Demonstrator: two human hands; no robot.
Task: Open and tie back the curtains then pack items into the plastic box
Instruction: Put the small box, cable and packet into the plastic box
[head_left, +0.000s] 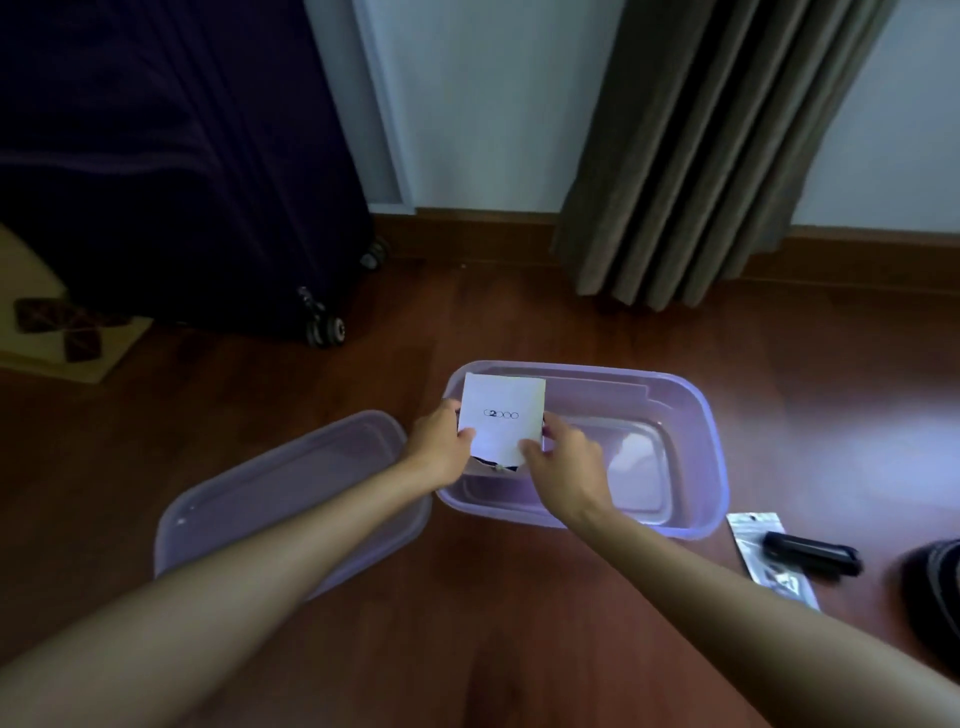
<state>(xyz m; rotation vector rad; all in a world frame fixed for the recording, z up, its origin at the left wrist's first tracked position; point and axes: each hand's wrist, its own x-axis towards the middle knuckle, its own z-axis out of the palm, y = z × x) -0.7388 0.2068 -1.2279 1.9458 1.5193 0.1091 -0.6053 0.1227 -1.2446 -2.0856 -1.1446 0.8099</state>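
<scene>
1. Head view: both hands held a white packet (503, 415) over the left end of the plastic box (696, 415) on the floor (467, 597).
2. Left hand (441, 441) pinched its left edge; right hand (566, 457) pinched its lower right corner.
3. I noted the lid (249, 499) lying beside the box, on its left.
4. Curtain (701, 156) hung gathered behind.

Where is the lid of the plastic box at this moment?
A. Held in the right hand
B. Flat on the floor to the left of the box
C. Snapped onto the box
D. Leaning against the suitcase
B: the lid lies flat on the floor left of the open plastic box, while both hands hold the white packet.
</scene>
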